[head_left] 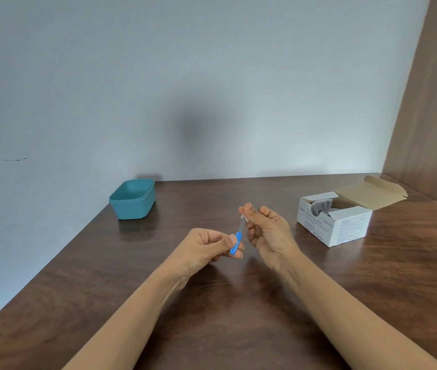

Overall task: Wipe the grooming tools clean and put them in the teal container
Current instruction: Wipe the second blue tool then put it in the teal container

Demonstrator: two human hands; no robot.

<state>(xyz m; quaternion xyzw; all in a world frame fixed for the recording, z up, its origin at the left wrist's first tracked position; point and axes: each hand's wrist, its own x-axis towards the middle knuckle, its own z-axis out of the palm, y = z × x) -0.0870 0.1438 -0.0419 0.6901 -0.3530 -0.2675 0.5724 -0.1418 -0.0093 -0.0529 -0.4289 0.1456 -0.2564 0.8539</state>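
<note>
While the left hand (206,247) pinches its blue handle between thumb and curled fingers, a small grooming tool (236,243) is held above the middle of the table (212,329), its thin metal shaft pointing far and slightly right. The right hand (268,231), fingers curled, pinches a small white wipe (242,217) around the shaft's tip. The teal container (133,200) stands far left, well apart; an open box of alcohol swabs (334,222) sits at the right.

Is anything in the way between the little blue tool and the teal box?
Nothing visible is. The left hand holds the blue tool by its handle, and the right hand pinches a white wipe at its tip. Only bare table lies between it and the open teal container. The swab box sits off right.
</note>
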